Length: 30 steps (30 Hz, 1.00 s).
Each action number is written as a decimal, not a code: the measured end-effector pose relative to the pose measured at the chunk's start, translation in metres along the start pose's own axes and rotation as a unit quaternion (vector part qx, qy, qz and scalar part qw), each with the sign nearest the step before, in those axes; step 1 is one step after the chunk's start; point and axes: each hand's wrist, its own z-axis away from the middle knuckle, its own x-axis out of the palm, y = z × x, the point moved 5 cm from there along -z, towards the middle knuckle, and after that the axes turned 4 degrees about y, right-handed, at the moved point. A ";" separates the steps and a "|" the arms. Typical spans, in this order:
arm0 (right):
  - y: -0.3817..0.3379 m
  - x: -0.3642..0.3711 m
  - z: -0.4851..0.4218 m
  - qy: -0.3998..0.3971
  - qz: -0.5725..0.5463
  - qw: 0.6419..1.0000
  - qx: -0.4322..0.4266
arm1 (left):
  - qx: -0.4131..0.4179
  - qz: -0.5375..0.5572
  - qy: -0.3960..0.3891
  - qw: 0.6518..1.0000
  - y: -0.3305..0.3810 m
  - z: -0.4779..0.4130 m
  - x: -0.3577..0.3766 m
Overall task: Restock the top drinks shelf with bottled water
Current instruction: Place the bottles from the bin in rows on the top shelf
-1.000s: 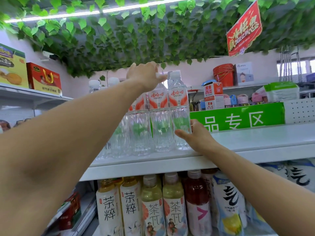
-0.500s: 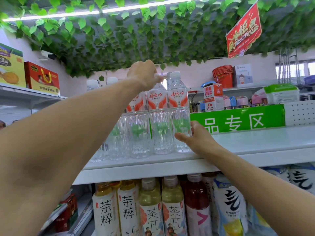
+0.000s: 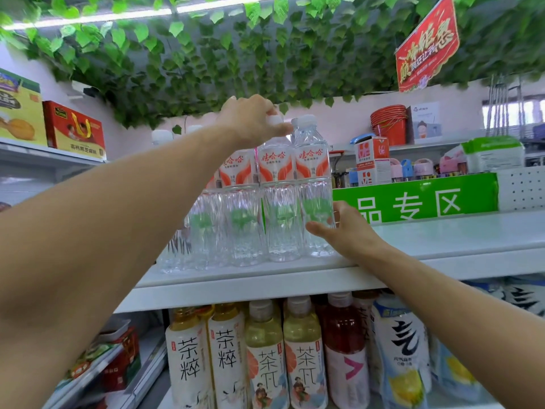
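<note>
A person's left hand [image 3: 250, 122] reaches up over a cluster of water bottles [image 3: 236, 219] standing upright on the top shelf [image 3: 442, 246] of a shop display. Its fingers are curled down over the white cap of the second bottle [image 3: 275, 202] from the right in the front row, gripping it at the top. The right hand [image 3: 345, 231] comes in low from the right and holds the end bottle [image 3: 312, 172] near its base, thumb across the front of the clear plastic and fingers wrapped round the far side. The two bottles stand touching, shoulder to shoulder, close to the shelf's front edge, their red-and-white labels facing out. More of the same bottles are packed to their left and behind, partly hidden by the raised left forearm. To the right of the end bottle the shelf surface lies bare as far as a green sign [image 3: 427, 202] with white characters along the back. On the shelf below stand tea bottles [image 3: 265, 358] with pale labels, a red drink bottle [image 3: 345, 349] and white-and-blue bottles [image 3: 404, 349], all beneath the right forearm. Artificial leaf garlands [image 3: 206, 69] cover the ceiling, a red banner [image 3: 427, 45] hangs at upper right, and gift boxes [image 3: 73, 131] sit on a high shelf at left.
</note>
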 end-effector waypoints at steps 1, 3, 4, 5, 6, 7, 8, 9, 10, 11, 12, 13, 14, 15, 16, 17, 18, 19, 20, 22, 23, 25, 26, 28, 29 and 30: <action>-0.001 -0.001 0.001 0.000 -0.003 1.000 -0.001 | 0.002 -0.012 -0.026 1.000 -0.001 0.002 0.000; -0.003 -0.001 0.002 0.003 -0.007 1.000 -0.003 | 0.016 -0.022 -0.071 0.997 -0.002 0.008 0.002; -0.003 -0.001 0.001 0.004 -0.008 1.000 -0.005 | 0.022 -0.028 -0.077 0.996 -0.001 0.012 0.001; -0.004 0.000 0.001 0.005 -0.008 1.000 -0.008 | 0.024 -0.032 -0.075 0.996 -0.002 0.014 0.001; -0.004 0.000 0.001 0.004 -0.007 1.000 -0.009 | 0.023 -0.029 -0.072 0.997 -0.003 0.016 0.002; -0.005 0.000 0.001 0.003 -0.007 1.000 -0.013 | 0.023 -0.022 -0.070 0.997 -0.004 0.016 0.003; -0.004 0.000 0.001 0.003 -0.005 1.000 -0.015 | 0.023 -0.015 -0.074 0.997 -0.005 0.017 0.004; -0.004 0.000 0.001 0.004 -0.006 1.000 -0.018 | 0.021 -0.013 -0.081 0.996 -0.007 0.017 0.005; -0.004 0.000 0.001 0.003 -0.008 1.000 -0.018 | 0.020 -0.007 -0.084 0.996 -0.008 0.017 0.005; -0.004 -0.001 0.002 0.005 -0.011 1.000 -0.022 | 0.017 0.001 -0.085 0.996 -0.011 0.014 0.006; -0.004 -0.002 0.002 0.009 -0.013 1.000 -0.025 | 0.016 0.004 -0.082 0.996 -0.011 0.014 0.006; -0.004 -0.002 0.002 0.012 -0.012 0.999 -0.030 | 0.014 0.004 -0.082 0.997 -0.012 0.014 0.006; -0.003 -0.002 0.003 0.012 -0.012 0.999 -0.031 | 0.012 0.001 -0.083 0.997 -0.012 0.014 0.007; -0.003 -0.002 0.003 0.010 -0.012 0.999 -0.033 | 0.011 -0.004 -0.081 0.997 -0.013 0.014 0.008; -0.004 -0.003 0.004 0.005 -0.011 0.999 -0.031 | 0.009 -0.011 -0.081 0.997 -0.012 0.013 0.008; -0.005 -0.004 0.005 -0.003 -0.015 1.000 -0.026 | 0.006 -0.022 -0.081 0.996 -0.012 0.014 0.008; -0.005 -0.004 0.006 -0.009 -0.019 1.000 -0.021 | 0.002 -0.037 -0.080 0.996 -0.011 0.015 0.008; -0.006 -0.005 0.007 -0.013 -0.023 0.999 -0.018 | 0.000 -0.056 -0.076 0.996 -0.009 0.018 0.007; -0.007 -0.005 0.009 -0.018 -0.025 0.999 -0.011 | 0.003 -0.078 -0.067 0.995 -0.007 0.021 0.007; -0.009 -0.005 0.011 -0.026 -0.043 0.999 0.000 | 0.024 -0.091 -0.019 0.995 -0.002 0.033 0.004; -0.009 -0.004 0.010 -0.032 -0.068 0.997 0.009 | 0.034 -0.069 0.022 0.997 -0.002 0.041 0.003; -0.008 -0.004 -0.001 -0.042 -0.163 0.985 0.042 | 0.031 -0.001 0.126 0.992 -0.014 0.060 0.000; -0.008 -0.003 -0.007 -0.045 -0.209 0.975 0.068 | 0.013 0.029 0.175 0.984 -0.023 0.072 -0.001; 0.000 0.003 -0.027 -0.047 -0.276 0.952 0.126 | -0.045 0.081 0.244 0.965 -0.047 0.097 0.003; 0.001 0.006 -0.032 -0.049 -0.293 0.942 0.156 | -0.077 0.102 0.263 0.956 -0.059 0.109 0.007; 0.003 0.009 -0.038 -0.051 -0.292 0.939 0.176 | -0.104 0.116 0.271 0.950 -0.070 0.119 0.012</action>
